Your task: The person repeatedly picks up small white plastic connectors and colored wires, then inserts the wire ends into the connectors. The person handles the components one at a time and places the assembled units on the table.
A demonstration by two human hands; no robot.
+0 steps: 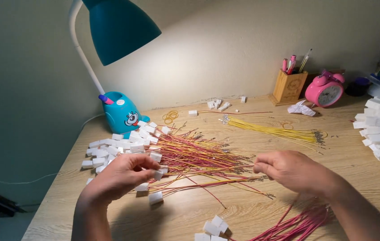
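**Hands at a pile of wired connectors**

Wooden desk (252,214) under a teal lamp (118,27) held heaps of small white connectors and thin wires. Over it, the left hand (120,176) was pinched shut on a white connector (157,174) at the near edge of the red-and-yellow wire pile (194,156). Opposite, the right hand (290,169) gripped the metal-tipped ends of wires (243,168) running from that pile. Farther back lay a yellow wire bundle (275,131), with a wooden pen holder (289,87) and a pink alarm clock (325,89) by the wall.
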